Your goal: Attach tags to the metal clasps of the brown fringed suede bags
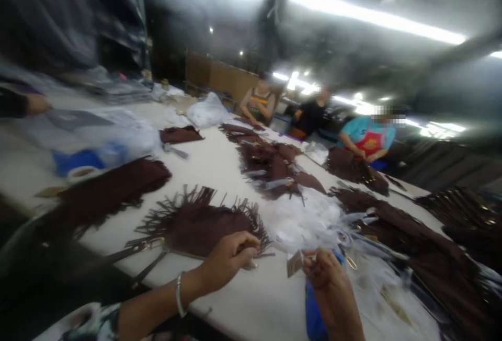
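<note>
My left hand is curled, its fingertips pinched over the edge of a brown fringed bag lying on the white table. A silver bangle circles that wrist. My right hand is closed around a small tan tag held just above the table. A blue object lies under the right wrist. The bag's dark strap runs off to the left.
Piles of brown fringed bags and white plastic wrappers cover the long table. Three people sit at the far side. Another person's hand reaches in at far left. A tape roll sits at left.
</note>
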`<state>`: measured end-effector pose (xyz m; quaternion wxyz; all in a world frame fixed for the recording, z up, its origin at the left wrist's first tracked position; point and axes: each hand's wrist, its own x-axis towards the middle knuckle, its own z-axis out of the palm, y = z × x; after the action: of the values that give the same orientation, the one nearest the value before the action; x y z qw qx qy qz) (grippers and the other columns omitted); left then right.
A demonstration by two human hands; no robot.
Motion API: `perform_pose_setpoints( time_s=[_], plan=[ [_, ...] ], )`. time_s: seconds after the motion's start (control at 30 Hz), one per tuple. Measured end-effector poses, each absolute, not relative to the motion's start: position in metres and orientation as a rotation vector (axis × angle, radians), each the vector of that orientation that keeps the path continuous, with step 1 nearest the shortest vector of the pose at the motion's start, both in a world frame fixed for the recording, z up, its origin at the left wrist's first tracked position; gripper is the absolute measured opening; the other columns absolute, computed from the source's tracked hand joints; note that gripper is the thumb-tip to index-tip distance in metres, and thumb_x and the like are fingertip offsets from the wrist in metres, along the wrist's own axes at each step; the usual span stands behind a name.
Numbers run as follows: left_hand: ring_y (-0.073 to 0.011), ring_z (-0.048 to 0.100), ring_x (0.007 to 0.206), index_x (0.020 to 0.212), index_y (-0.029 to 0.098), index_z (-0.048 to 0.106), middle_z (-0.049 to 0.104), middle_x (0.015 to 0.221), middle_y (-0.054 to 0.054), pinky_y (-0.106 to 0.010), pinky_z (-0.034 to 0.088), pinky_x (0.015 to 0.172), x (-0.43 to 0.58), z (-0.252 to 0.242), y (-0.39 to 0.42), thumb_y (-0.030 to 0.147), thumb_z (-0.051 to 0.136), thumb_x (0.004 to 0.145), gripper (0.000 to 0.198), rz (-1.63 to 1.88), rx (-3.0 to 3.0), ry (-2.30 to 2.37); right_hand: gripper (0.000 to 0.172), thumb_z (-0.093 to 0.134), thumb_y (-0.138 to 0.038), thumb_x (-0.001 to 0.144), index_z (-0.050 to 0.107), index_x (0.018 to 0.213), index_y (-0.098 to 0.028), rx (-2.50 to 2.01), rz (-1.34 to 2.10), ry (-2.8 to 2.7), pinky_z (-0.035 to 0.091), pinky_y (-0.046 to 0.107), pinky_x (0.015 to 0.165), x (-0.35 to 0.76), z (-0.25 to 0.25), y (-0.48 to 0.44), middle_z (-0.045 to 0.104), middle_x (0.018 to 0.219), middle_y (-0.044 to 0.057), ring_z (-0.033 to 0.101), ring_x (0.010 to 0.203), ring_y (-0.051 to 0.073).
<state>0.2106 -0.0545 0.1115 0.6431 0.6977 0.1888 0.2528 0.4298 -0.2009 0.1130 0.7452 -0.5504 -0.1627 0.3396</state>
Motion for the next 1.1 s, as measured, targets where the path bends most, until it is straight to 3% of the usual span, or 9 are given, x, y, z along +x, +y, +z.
perform_pose_setpoints(
  time_s=[0.1, 0.2, 0.37, 0.47, 0.63, 0.77, 0.87, 0.97, 1.1],
  plan=[
    [-0.0160, 0.059, 0.077, 0.106, 0.018, 0.063, 0.062, 0.094, -0.005, -0.027, 0.047, 0.069, 0.219, 0.123, -0.055, 0.029, 0.059, 0.087, 0.023, 0.725, 1.669, 0.429, 0.028, 0.079, -0.039, 0.073, 0.062, 0.088, -0.023, -1.198, 0.857, -0.360, 0.053, 0.020, 0.061, 0.398, 0.107, -0.170, 0.070, 0.099, 0.002, 0.062, 0.073, 0.011],
    [-0.0155, 0.057, 0.077, 0.103, 0.020, 0.064, 0.061, 0.094, -0.003, -0.027, 0.045, 0.068, 0.217, 0.127, -0.051, 0.028, 0.069, 0.081, 0.025, 0.802, 1.787, 0.460, 0.023, 0.076, -0.038, 0.076, 0.063, 0.087, -0.023, -1.154, 0.948, -0.401, 0.051, 0.019, 0.061, 0.367, 0.104, -0.147, 0.070, 0.095, 0.000, 0.061, 0.073, 0.011],
    [-0.0152, 0.057, 0.073, 0.103, 0.021, 0.061, 0.062, 0.090, 0.000, -0.026, 0.044, 0.065, 0.205, 0.121, -0.035, 0.026, 0.081, 0.069, 0.040, 0.806, 1.829, 0.630, 0.023, 0.071, -0.043, 0.080, 0.067, 0.093, -0.023, -1.159, 1.024, -0.508, 0.053, 0.027, 0.071, 0.332, 0.098, -0.121, 0.070, 0.095, 0.002, 0.064, 0.082, 0.016],
    [-0.0164, 0.060, 0.081, 0.110, 0.021, 0.059, 0.064, 0.096, -0.001, -0.025, 0.045, 0.071, 0.198, 0.113, -0.024, 0.021, 0.077, 0.073, 0.041, 0.838, 1.890, 0.656, 0.026, 0.075, -0.044, 0.077, 0.066, 0.088, -0.023, -1.164, 1.062, -0.500, 0.051, 0.023, 0.064, 0.325, 0.088, -0.108, 0.070, 0.092, 0.001, 0.063, 0.076, 0.014],
    [-0.0165, 0.061, 0.083, 0.095, 0.018, 0.060, 0.064, 0.092, -0.003, -0.025, 0.044, 0.071, 0.186, 0.095, -0.008, 0.016, 0.053, 0.092, 0.008, 0.886, 2.279, 0.538, 0.036, 0.084, -0.046, 0.066, 0.059, 0.071, -0.020, -1.142, 1.158, -0.501, 0.040, 0.018, 0.048, 0.321, 0.070, -0.089, 0.058, 0.058, -0.005, 0.050, 0.051, 0.008],
    [-0.0173, 0.058, 0.072, 0.080, 0.016, 0.057, 0.062, 0.082, -0.006, -0.026, 0.041, 0.061, 0.167, 0.091, 0.005, 0.021, 0.045, 0.095, 0.020, 0.786, 2.576, 0.514, 0.042, 0.083, -0.050, 0.065, 0.056, 0.068, -0.018, -1.247, 1.175, -0.561, 0.038, 0.019, 0.049, 0.312, 0.064, -0.082, 0.057, 0.057, -0.003, 0.049, 0.050, 0.008],
    [-0.0155, 0.060, 0.073, 0.083, 0.017, 0.060, 0.065, 0.084, -0.004, -0.024, 0.041, 0.065, 0.147, 0.094, 0.016, 0.020, 0.047, 0.094, 0.017, 0.716, 2.484, 0.531, 0.042, 0.077, -0.054, 0.071, 0.057, 0.068, -0.017, -1.357, 1.150, -0.768, 0.032, 0.019, 0.046, 0.307, 0.061, -0.078, 0.050, 0.050, -0.005, 0.041, 0.045, 0.007],
    [-0.0129, 0.060, 0.071, 0.079, 0.018, 0.063, 0.066, 0.077, 0.001, -0.021, 0.040, 0.064, 0.130, 0.091, 0.025, 0.017, 0.052, 0.087, 0.013, 0.645, 2.215, 0.602, 0.036, 0.070, -0.054, 0.077, 0.063, 0.078, -0.018, -1.480, 1.074, -1.020, 0.037, 0.020, 0.049, 0.301, 0.063, -0.073, 0.056, 0.059, -0.003, 0.047, 0.051, 0.009],
    [-0.0108, 0.057, 0.054, 0.079, 0.017, 0.063, 0.060, 0.062, 0.003, -0.019, 0.038, 0.050, 0.107, 0.073, 0.028, 0.020, 0.051, 0.081, 0.013, 0.434, 1.804, 0.694, 0.029, 0.061, -0.049, 0.086, 0.067, 0.087, -0.021, -1.589, 0.987, -1.392, 0.044, 0.021, 0.063, 0.284, 0.073, -0.064, 0.066, 0.077, 0.001, 0.058, 0.071, 0.015]
  ],
)
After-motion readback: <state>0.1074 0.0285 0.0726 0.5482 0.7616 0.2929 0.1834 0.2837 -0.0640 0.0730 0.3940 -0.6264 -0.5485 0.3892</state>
